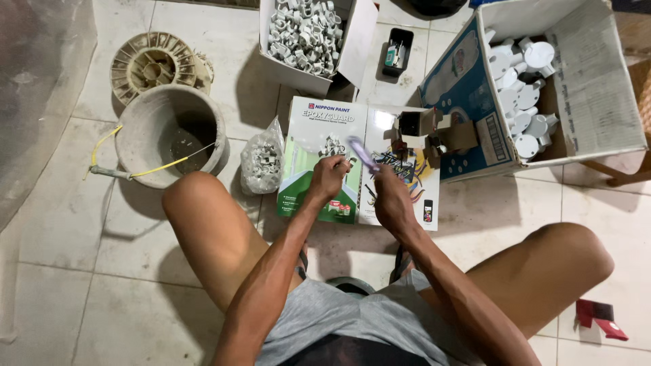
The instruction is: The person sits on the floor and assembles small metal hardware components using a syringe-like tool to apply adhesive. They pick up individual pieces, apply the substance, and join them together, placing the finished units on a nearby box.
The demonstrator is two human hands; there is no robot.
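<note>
sitting low over a tiled floor (pixel 475 203), a person works with both hands above a flattened printed carton (pixel 319 196) laid between the knees as a work mat. the left hand (pixel 330 177) is curled closed around a small white plastic clip (pixel 331 146), pinching it near the fingertips; the right hand (pixel 390 193) is closed around the handle end of a thin purple tool (pixel 363 154), blurred by motion, whose tip slants up and left toward the clip. the two hands sit close together, just above the carton's middle.

around them: an open box (pixel 305 34) heaped with the same white clips at top centre, a clear bag (pixel 263 163) of more clips just left of the carton, a larger open box (pixel 536 88) of round white discs to the right, and a grey bucket (pixel 169 132) with a yellow-wrapped handle at left beside a ribbed plastic spool (pixel 152 64). a small black tray (pixel 397 51) lies between the two boxes; a red scrap (pixel 600 318) lies by the right knee.

done well, by the look of it, this work calls for keeping the clip steady in the left fingers, close over the carton so a dropped piece lands there, and guiding the tool's tip with short, controlled strokes rather than broad ones. exactly where the tip meets the clip cannot be told through the blur.
</note>
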